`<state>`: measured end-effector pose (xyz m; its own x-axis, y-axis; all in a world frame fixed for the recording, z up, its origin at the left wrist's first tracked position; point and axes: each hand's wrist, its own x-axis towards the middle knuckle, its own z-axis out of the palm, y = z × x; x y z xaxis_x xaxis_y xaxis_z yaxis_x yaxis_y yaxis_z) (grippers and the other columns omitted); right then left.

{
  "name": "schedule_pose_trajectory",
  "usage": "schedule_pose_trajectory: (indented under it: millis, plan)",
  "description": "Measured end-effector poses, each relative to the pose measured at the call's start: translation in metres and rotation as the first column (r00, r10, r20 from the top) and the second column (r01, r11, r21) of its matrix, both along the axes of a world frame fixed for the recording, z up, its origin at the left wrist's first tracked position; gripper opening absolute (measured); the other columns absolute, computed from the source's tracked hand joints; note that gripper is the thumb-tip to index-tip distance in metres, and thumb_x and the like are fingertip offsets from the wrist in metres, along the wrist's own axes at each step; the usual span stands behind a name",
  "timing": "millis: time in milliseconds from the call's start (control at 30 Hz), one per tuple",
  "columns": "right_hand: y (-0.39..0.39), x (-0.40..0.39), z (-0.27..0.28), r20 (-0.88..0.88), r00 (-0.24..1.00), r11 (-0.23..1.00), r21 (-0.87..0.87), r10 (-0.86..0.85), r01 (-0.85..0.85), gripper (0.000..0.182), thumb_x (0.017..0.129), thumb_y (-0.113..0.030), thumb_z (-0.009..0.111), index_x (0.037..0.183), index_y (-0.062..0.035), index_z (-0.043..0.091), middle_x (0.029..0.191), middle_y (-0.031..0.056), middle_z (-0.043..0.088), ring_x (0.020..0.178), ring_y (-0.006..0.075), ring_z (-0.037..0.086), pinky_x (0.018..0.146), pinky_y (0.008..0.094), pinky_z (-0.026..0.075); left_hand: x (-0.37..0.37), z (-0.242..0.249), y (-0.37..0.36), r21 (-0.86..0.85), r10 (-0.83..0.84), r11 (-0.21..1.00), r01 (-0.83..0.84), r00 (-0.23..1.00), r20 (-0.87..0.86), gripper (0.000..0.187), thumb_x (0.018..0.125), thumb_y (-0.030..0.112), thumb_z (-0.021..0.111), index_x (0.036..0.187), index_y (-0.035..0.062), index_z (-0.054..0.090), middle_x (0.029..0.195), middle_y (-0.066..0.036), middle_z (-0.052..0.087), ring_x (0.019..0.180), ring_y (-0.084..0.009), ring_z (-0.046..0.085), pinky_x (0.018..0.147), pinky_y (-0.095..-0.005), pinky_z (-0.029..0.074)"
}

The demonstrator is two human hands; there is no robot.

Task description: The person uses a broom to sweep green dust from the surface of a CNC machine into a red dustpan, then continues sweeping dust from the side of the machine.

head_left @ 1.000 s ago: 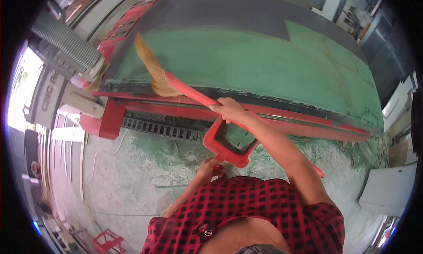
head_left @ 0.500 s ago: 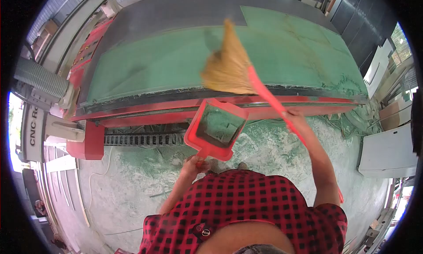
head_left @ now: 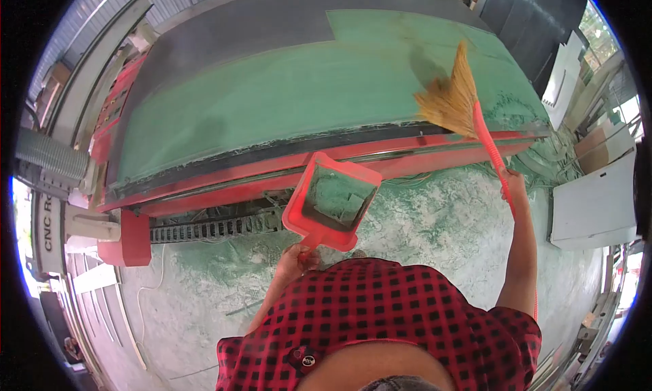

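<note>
My left hand [head_left: 301, 258] is closed round the short handle of a red dustpan [head_left: 293, 219], held out in front of my body. Greenish dust and a few flat scraps lie in the pan. Out to the right, my right hand [head_left: 514, 186] grips the red handle of a broom [head_left: 464, 96]. Its straw-coloured bristles fan out over the right part of the machine bed [head_left: 265, 85], which has a green dusty surface, and cast a shadow there. Loose green dust [head_left: 513, 109] is heaped near the bed's right end.
A CNC gantry [head_left: 51, 218] with a ribbed hose [head_left: 51, 153] stands at the left. Below the bed's red front edge runs a black cable chain [head_left: 204, 229]. A pale cabinet [head_left: 592, 204] is at the right. Dust covers the floor [head_left: 435, 228].
The broom and my right hand have moved to the right along the bed. My left hand still holds the dustpan in nearly the same spot; the view has turned slightly right.
</note>
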<state>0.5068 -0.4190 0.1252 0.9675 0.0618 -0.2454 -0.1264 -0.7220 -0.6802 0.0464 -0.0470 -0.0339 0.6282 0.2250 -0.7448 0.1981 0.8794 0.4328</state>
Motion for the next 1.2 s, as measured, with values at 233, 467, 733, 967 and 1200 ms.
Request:
schedule_pose_trajectory:
  millis: [233, 467, 733, 967, 1200]
  plan:
    - [-0.012, -0.002, 0.009, 0.112, 0.992, 0.997, 0.053, -0.061, 0.055, 0.042, 0.083, -0.041, 0.058, 0.089, 0.0005, 0.060, 0.049, 0.0052, 0.047, 0.035, 0.0147, 0.045, 0.032, 0.0291, 0.036, -0.009, -0.008, 0.008, -0.003, -0.008, 1.000, 0.008, 1.000, -0.022, 0.021, 0.084, 0.018, 0.048, 0.093, -0.0001, 0.052, 0.080, -0.016, 0.060, 0.065, -0.0276, 0.063, 0.060, -0.0401, 0.053]
    - [0.052, -0.066, 0.027, 0.140, 0.986, 0.978, 0.178, 0.085, -0.110, 0.036, 0.085, -0.037, 0.057, 0.085, -0.0009, 0.058, 0.049, 0.0018, 0.046, 0.036, 0.0119, 0.045, 0.033, 0.0272, 0.036, -0.033, 0.005, 0.024, 0.022, 0.090, 0.996, -0.090, 0.995, -0.046, 0.022, 0.082, 0.017, 0.051, 0.093, -0.0015, 0.054, 0.080, -0.014, 0.060, 0.065, -0.0265, 0.063, 0.058, -0.0371, 0.051]
    - [0.299, -0.139, 0.087, 0.068, 0.821, 0.640, 0.591, 0.567, -0.491, 0.024, 0.075, -0.009, 0.067, 0.094, -0.0053, 0.053, 0.058, 0.0011, 0.049, 0.041, 0.0103, 0.046, 0.037, 0.0255, 0.038, -0.080, -0.002, 0.053, 0.043, 0.141, 0.989, -0.140, 0.990, -0.005, 0.028, 0.080, 0.019, 0.053, 0.099, -0.0011, 0.055, 0.082, -0.013, 0.061, 0.064, -0.0233, 0.062, 0.059, -0.0341, 0.051]
    - [0.435, -0.206, 0.017, -0.095, 0.603, 0.520, 0.621, 0.792, -0.586, 0.032, 0.077, -0.012, 0.067, 0.103, -0.0043, 0.051, 0.064, 0.0007, 0.049, 0.046, 0.0092, 0.048, 0.039, 0.0245, 0.039, -0.127, -0.003, 0.078, 0.108, 0.225, 0.969, -0.223, 0.974, -0.009, 0.031, 0.083, 0.022, 0.051, 0.103, -0.0013, 0.053, 0.085, -0.014, 0.060, 0.067, -0.0238, 0.063, 0.062, -0.0355, 0.053]
    - [0.633, -0.318, 0.020, -0.122, 0.340, 0.323, 0.704, 0.932, -0.633, 0.037, 0.080, -0.029, 0.065, 0.103, -0.0027, 0.052, 0.065, 0.0024, 0.049, 0.049, 0.0115, 0.049, 0.038, 0.0263, 0.043, -0.171, -0.019, 0.098, 0.094, 0.267, 0.959, -0.266, 0.964, 0.002, 0.032, 0.086, 0.022, 0.046, 0.106, -0.0034, 0.048, 0.089, -0.018, 0.059, 0.074, -0.0293, 0.063, 0.065, -0.0402, 0.054]
